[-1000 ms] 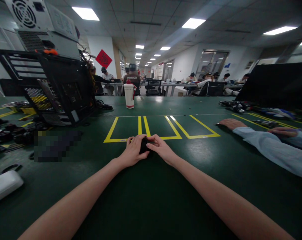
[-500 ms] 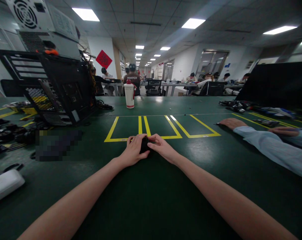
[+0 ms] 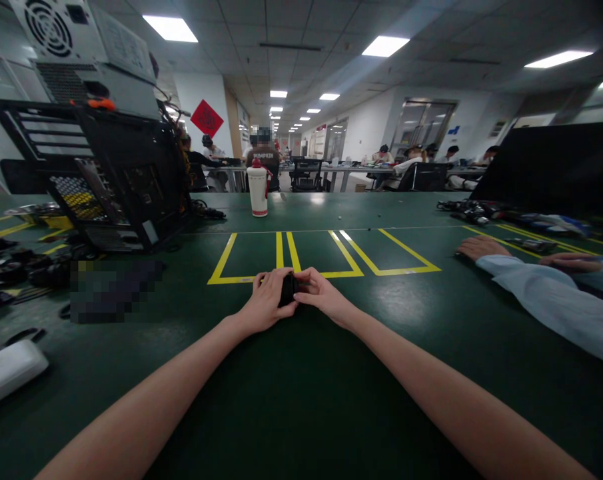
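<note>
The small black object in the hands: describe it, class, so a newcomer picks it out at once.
On the green table, find the yellow tape outlines. By their near edge, the person's left hand and right hand meet on a small black object. Unlike the big black computer case on the left, it is small and held in the fingers.

You can pass over the worktop [image 3: 301,393] toward its near edge; the computer case [image 3: 154,183] blocks the far left, a white bottle [image 3: 258,193] the far edge, a co-worker's sleeve [image 3: 556,300] the right.
</note>
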`<action>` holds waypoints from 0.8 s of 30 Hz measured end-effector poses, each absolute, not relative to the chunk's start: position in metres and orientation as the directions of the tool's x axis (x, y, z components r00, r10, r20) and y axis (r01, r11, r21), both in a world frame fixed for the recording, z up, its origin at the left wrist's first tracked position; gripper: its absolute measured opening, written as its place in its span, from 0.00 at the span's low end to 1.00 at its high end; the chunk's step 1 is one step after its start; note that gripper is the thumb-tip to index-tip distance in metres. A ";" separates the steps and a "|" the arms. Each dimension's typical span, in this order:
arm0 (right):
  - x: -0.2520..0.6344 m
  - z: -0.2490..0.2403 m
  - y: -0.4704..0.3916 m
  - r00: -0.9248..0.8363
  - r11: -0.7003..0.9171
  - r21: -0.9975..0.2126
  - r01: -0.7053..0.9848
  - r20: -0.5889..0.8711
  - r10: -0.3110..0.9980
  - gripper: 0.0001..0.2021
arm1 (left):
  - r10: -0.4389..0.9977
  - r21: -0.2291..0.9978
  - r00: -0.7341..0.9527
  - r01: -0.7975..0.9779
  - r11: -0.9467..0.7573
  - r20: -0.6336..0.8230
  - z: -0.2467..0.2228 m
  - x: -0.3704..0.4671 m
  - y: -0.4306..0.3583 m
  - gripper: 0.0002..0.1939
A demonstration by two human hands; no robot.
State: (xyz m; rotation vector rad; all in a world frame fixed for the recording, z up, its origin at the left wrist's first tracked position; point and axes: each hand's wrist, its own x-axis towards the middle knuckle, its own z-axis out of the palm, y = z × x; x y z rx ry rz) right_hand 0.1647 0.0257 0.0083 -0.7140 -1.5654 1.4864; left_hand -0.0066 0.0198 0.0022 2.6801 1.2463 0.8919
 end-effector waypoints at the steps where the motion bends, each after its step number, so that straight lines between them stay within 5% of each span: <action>1: 0.164 0.007 0.026 -0.470 0.142 -0.980 -0.138 0.191 0.862 0.14 | 0.715 0.279 0.508 0.685 -0.674 0.480 0.002 -0.006 0.020 0.27; 24: 0.165 0.007 0.026 -0.442 0.182 -0.980 -0.081 0.199 0.875 0.12 | 0.727 0.300 0.522 0.678 -0.671 0.446 0.014 -0.007 0.011 0.27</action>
